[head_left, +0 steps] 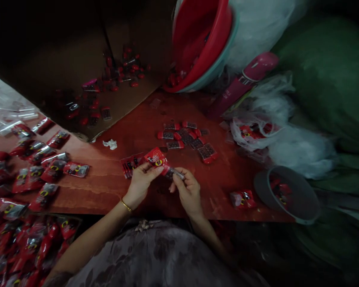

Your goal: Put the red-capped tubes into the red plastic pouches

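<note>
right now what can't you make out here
Head view: small print on the red packet in the left hand, too small.
Head view: upper inside of the cardboard box, lost in shadow.
Head view: top of the red basin, cut off by the top edge.
Head view: packet pile, cut off by left and bottom edges.

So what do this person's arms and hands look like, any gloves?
No gloves: the left hand and right hand are bare. A thin gold-coloured bangle circles the left wrist; none shows on the right. Both forearms are uncovered, and the garment is greyish with a darker leaf-like print.
</note>
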`<state>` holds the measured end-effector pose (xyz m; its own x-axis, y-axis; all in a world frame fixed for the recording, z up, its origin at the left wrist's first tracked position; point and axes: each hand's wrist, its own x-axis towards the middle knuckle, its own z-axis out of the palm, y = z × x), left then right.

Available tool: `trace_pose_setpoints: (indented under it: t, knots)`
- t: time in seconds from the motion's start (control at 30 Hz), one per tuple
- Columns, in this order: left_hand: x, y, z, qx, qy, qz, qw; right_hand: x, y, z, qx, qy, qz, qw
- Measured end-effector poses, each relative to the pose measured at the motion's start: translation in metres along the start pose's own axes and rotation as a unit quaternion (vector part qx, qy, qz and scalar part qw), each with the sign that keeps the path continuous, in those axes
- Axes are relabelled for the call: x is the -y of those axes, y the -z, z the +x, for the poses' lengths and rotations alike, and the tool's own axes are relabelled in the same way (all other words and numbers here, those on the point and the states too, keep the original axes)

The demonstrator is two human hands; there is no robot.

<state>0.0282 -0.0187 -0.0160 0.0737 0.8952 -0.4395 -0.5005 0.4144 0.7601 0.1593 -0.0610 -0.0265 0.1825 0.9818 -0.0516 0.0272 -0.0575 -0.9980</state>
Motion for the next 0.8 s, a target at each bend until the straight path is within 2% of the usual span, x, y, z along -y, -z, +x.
trace_pose_setpoints:
  t: [0.17, 0.37, 0.5, 0.8]
  knots:
    - [0.01, -0.001, -0.001, -0.015, 0.005, -0.005, 1.0, -0.007, -0.009, -0.002, -0.046, -0.002, 0.003, 0.999]
    - [0.002, -0.001, 0.004, -0.006, 0.01, -0.026, 1.0, -0.004, -0.012, 0.002, 0.017, -0.021, -0.004, 1.0]
    - [-0.002, -0.001, 0.004, 0.002, -0.004, -0.027, 1.0, -0.003, -0.02, 0.0, 0.003, -0.014, 0.008, 1.0]
    - [0.014, 0.002, -0.002, 0.056, 0.03, 0.013, 0.998, -0.014, -0.029, -0.001, -0.012, -0.015, -0.003, 1.0]
